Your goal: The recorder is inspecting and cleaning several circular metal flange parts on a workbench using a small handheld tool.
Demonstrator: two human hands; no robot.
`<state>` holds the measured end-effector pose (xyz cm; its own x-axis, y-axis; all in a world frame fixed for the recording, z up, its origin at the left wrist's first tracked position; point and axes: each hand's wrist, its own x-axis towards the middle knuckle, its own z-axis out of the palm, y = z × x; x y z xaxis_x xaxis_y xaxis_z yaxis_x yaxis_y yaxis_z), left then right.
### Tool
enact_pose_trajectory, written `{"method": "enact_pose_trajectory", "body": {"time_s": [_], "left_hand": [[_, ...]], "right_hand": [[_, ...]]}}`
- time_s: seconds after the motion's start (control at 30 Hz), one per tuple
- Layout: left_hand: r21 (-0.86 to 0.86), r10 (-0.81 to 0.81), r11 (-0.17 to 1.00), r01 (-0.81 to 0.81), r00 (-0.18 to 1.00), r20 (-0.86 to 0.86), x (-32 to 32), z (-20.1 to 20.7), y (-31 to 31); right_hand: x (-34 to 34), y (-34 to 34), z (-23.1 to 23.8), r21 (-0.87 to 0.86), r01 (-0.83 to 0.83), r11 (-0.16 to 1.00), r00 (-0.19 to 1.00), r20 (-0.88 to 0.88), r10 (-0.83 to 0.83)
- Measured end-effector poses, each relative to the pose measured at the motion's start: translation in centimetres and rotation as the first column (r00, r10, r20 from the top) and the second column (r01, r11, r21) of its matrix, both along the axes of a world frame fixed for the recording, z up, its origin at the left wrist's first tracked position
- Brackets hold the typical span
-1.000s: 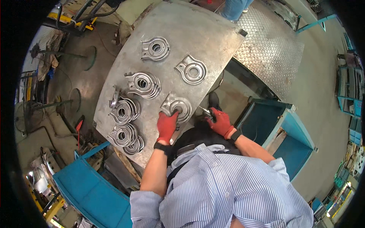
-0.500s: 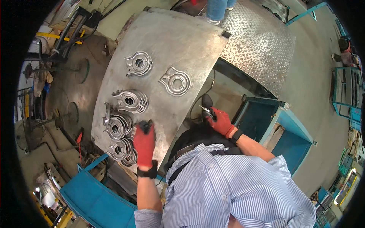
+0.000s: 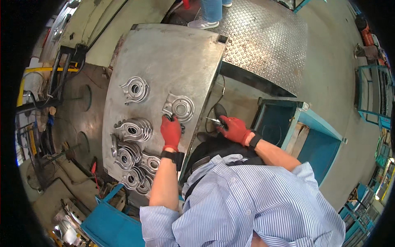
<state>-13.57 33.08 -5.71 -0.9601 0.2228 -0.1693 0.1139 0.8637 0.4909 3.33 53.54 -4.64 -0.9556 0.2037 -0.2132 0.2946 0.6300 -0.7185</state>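
Note:
My left hand, in a red glove with dark fingertips, has its fingers bent over the near edge of a ring-shaped metal bracket. This bracket lies flat on the steel table, near its right edge. My right hand, gloved alike, is closed around a small hand-held tool with a thin metal tip pointing left. It stays beyond the table's right edge, over the gap. To the left of my left hand, similar brackets lie in overlapping stacks, and a single loose bracket is beside them.
Farther up the table lies a small pile of brackets. A blue metal cabinet stands to my right, and a tread-plate platform beyond the table. Another person's legs show at the far edge. A dark hose hangs in the gap.
My left hand has moved away from the stacks, up and right to the separate bracket, uncovering the loose bracket near the stacks. My right hand still holds the tool. The view has shifted slightly.

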Motion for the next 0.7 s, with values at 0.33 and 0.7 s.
{"method": "enact_pose_trajectory", "body": {"time_s": [0.33, 0.7], "left_hand": [[0.041, 0.093, 0.994, -0.099, 0.987, 0.133, 3.7, 1.7, 0.7], [0.042, 0.056, 0.997, -0.058, 0.997, 0.047, 4.0, 1.3, 1.0]], "right_hand": [[-1.5, -2.0, -2.4, 0.068, -0.103, 0.992, 0.994, -0.041, 0.106], [-1.6, -2.8, -1.6, 0.044, -0.075, 0.996, 0.997, -0.01, 0.075]]}}
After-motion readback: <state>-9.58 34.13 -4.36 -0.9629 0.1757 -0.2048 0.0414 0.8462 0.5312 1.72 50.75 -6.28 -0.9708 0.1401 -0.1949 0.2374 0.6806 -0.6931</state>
